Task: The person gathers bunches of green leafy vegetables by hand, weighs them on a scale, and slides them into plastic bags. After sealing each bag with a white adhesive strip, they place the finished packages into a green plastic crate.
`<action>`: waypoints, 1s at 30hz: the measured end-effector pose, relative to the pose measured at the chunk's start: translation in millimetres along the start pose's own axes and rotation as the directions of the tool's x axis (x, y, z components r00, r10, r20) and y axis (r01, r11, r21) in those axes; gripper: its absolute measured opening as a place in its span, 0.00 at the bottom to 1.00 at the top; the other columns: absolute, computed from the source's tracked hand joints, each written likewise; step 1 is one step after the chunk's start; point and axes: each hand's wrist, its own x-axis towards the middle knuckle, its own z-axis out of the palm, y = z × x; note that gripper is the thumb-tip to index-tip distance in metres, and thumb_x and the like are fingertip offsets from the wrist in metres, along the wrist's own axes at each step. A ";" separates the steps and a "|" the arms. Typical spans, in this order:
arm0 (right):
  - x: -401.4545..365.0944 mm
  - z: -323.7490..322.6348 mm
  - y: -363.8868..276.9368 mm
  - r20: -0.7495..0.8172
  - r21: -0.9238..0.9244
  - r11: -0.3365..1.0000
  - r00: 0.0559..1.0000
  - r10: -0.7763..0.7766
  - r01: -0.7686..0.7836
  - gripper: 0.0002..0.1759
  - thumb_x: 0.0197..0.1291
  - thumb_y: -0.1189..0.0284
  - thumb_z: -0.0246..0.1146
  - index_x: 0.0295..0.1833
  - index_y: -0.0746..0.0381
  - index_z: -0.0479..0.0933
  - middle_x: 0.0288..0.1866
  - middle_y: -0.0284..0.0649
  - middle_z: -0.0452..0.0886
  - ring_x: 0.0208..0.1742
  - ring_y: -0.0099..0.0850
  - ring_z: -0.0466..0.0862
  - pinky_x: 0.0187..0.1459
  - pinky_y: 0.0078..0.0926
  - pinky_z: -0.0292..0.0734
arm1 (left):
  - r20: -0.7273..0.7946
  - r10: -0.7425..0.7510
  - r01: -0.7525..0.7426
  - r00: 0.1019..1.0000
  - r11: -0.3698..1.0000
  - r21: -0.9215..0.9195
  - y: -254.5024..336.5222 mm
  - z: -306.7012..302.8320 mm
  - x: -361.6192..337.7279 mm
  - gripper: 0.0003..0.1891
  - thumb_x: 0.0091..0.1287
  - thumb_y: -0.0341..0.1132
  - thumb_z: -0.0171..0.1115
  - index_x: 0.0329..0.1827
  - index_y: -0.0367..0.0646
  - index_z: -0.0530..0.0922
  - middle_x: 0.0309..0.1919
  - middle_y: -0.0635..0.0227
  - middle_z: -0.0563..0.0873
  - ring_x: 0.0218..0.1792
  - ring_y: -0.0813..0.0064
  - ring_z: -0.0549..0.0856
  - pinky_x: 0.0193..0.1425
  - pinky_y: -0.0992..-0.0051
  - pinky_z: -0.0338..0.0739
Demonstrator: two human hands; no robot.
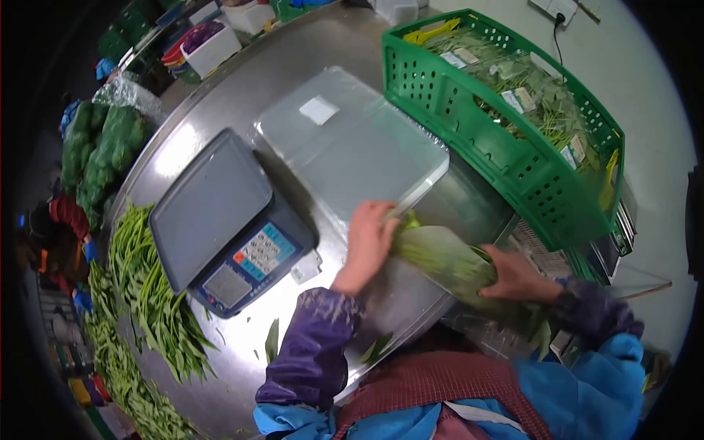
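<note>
A bunch of leafy green stems [447, 260] in a clear bag lies slantwise near the table's front edge, its leaves hanging toward the right sleeve. My left hand [370, 238] is closed at the bag's upper left end, beside a stack of clear plastic bags [352, 139]. Around the other side of the bunch, my right hand [517, 275] is wrapped with its thumb on top, slightly blurred. Left of my left hand sits a digital scale [235, 220] with a bare grey pan. Loose greens [154, 286] are heaped beyond the scale.
A green crate [506, 158] with bagged, labelled greens stands at the back right. Net sacks of green produce [110, 154] are at the far left, near a co-worker with blue gloves [88, 253]. A white foam box [213, 55] stands behind the steel table [293, 55].
</note>
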 end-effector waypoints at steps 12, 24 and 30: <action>-51.5 71.2 45.4 -0.144 0.417 0.872 0.929 0.341 -0.255 0.54 0.37 0.58 0.75 0.63 0.67 0.49 0.54 0.59 0.69 0.57 0.48 0.73 0.55 0.36 0.68 | 0.314 0.027 -0.246 0.949 0.685 0.686 -105.9 62.0 66.4 0.08 0.55 0.29 0.57 0.37 0.41 0.77 0.37 0.58 0.78 0.38 0.60 0.81 0.37 0.63 0.77; -32.4 55.5 11.1 -0.265 0.273 0.962 0.960 0.094 -0.018 0.47 0.36 0.58 0.72 0.60 0.64 0.58 0.49 0.55 0.74 0.49 0.51 0.77 0.49 0.39 0.72 | 0.206 -0.072 0.014 0.976 0.963 0.269 -33.5 -0.4 57.9 0.04 0.54 0.32 0.61 0.31 0.44 0.80 0.28 0.65 0.81 0.29 0.63 0.81 0.32 0.67 0.73; -18.0 49.4 -5.2 -0.267 0.378 0.918 0.936 0.230 -0.117 0.47 0.36 0.57 0.72 0.60 0.65 0.58 0.48 0.56 0.76 0.49 0.51 0.78 0.50 0.40 0.72 | 0.254 -0.027 -0.035 0.967 0.971 0.238 10.9 -26.3 51.5 0.04 0.54 0.30 0.60 0.32 0.43 0.80 0.28 0.65 0.80 0.28 0.65 0.81 0.31 0.68 0.73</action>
